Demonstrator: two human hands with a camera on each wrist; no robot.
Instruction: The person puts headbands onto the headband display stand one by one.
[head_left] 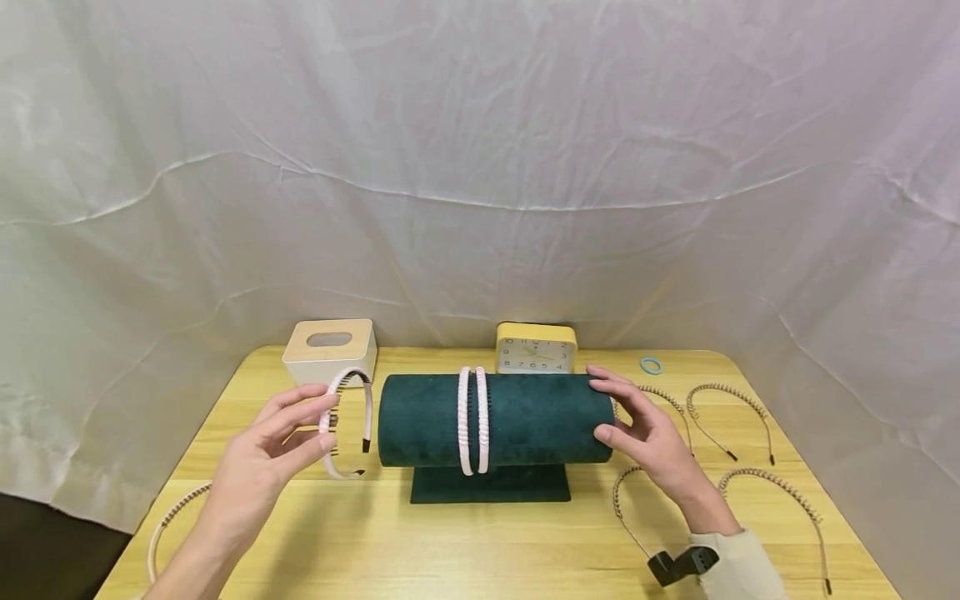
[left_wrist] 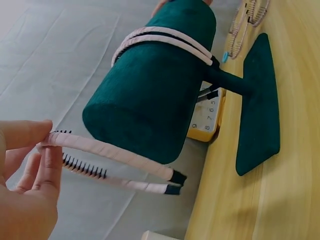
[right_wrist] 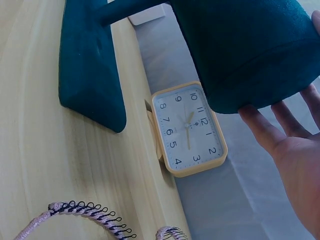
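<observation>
My left hand [head_left: 258, 454] pinches a pale pink headband [head_left: 328, 417] with small dark comb teeth and black tips, between thumb and fingers. In the left wrist view this headband [left_wrist: 112, 152] hangs just off the near end of the roll. The dark green velvet headband display stand [head_left: 420, 421] is a horizontal roll on a flat base. Two pink headbands [head_left: 464, 421] sit side by side around its middle. My right hand [head_left: 652, 437] grips the roll's right end, thumb in front and fingers over the top; in the right wrist view its fingertips [right_wrist: 248, 114] touch the end edge.
Several coiled-wire headbands [head_left: 772, 477] lie on the wooden table [head_left: 360, 550] at the right. Another headband [head_left: 167, 521] lies at the left. Behind the stand are a tissue box [head_left: 330, 342], a yellow clock [head_left: 536, 332] and a blue ring [head_left: 651, 365]. A pale curtain [head_left: 480, 167] hangs behind.
</observation>
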